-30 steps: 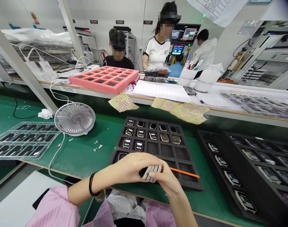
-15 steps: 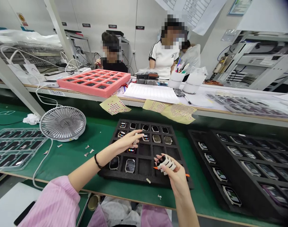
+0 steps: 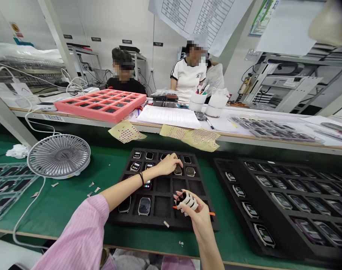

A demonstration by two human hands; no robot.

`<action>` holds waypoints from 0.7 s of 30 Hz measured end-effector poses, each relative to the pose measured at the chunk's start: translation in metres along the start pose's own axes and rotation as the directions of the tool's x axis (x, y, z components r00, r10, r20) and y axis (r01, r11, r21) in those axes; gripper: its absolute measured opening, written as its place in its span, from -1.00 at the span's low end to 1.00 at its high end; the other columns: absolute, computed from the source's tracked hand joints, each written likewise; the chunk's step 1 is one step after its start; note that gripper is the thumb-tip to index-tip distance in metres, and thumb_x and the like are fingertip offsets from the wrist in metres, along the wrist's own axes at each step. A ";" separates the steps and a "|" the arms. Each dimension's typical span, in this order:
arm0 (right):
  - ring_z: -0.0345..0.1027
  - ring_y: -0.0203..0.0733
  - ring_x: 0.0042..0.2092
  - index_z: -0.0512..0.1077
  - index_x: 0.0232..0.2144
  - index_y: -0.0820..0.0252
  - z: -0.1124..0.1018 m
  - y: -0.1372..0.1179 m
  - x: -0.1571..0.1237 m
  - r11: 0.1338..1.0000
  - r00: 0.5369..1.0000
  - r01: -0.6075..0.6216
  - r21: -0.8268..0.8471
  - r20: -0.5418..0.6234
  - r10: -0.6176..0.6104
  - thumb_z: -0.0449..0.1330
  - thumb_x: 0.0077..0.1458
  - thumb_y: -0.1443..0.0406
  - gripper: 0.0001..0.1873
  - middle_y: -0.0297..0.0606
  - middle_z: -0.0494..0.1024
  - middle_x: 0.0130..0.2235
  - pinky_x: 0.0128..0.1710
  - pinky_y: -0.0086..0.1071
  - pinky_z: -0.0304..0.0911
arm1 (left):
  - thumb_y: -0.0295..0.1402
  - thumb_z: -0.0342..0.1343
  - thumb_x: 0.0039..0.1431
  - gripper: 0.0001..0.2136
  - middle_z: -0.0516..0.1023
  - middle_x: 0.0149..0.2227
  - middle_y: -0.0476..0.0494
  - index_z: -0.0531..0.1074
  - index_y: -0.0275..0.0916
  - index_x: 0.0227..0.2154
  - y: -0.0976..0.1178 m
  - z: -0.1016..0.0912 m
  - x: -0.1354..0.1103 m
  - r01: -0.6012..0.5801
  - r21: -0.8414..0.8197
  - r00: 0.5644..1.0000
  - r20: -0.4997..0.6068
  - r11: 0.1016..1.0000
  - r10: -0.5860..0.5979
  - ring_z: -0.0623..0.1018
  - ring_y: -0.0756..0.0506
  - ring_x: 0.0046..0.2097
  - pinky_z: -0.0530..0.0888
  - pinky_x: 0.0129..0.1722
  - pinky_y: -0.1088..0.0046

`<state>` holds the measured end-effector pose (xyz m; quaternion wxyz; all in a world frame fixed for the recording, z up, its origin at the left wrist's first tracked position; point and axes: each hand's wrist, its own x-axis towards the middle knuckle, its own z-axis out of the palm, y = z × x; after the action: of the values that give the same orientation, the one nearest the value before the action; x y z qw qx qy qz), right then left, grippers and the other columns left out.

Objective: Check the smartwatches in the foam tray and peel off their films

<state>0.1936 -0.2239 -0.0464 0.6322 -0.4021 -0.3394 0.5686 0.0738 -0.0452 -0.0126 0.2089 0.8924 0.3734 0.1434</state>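
Note:
My left hand [image 3: 168,165] reaches across a black foam tray [image 3: 159,223] and its fingers curl down beside a gold-toned smartwatch [image 3: 177,170] in the upper rows. I cannot tell whether they grip anything. My right hand [image 3: 194,219] is shut on a black watch body banded with white strips [image 3: 187,200], low on the tray's right side. An orange stick [image 3: 207,213] lies across that hand's fingers. Several smartwatches sit in the tray's compartments, including a glass-faced one [image 3: 144,206] in the bottom row.
A round grey fan [image 3: 59,156] and its white cable lie on the green mat at left, beside a clear plastic tray of dark pieces [image 3: 8,187]. A black tray of watches [image 3: 283,202] stands at right. A pink foam tray [image 3: 100,105] and papers occupy the far bench.
My left hand has moved farther up the tray, away from my right hand. The right hand still holds the banded watch. The whole view has drifted left.

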 end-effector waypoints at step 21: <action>0.45 0.32 -0.06 0.56 -0.26 0.24 -0.001 0.005 0.005 0.993 0.987 -0.120 0.017 -0.107 0.121 0.51 -0.40 0.14 -0.43 0.06 0.61 -0.16 -0.13 0.02 0.40 | -0.60 0.02 0.12 -0.75 0.34 -0.03 -0.20 0.51 -0.18 -0.25 -0.013 0.010 -0.007 -0.325 0.521 0.938 0.070 0.789 0.340 0.31 -0.18 -0.09 0.37 -0.16 0.32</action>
<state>0.1932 -0.2189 -0.0512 0.6163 -0.4486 -0.2768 0.5851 0.0654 -0.0450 -0.0282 -0.0765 0.9647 0.2380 0.0826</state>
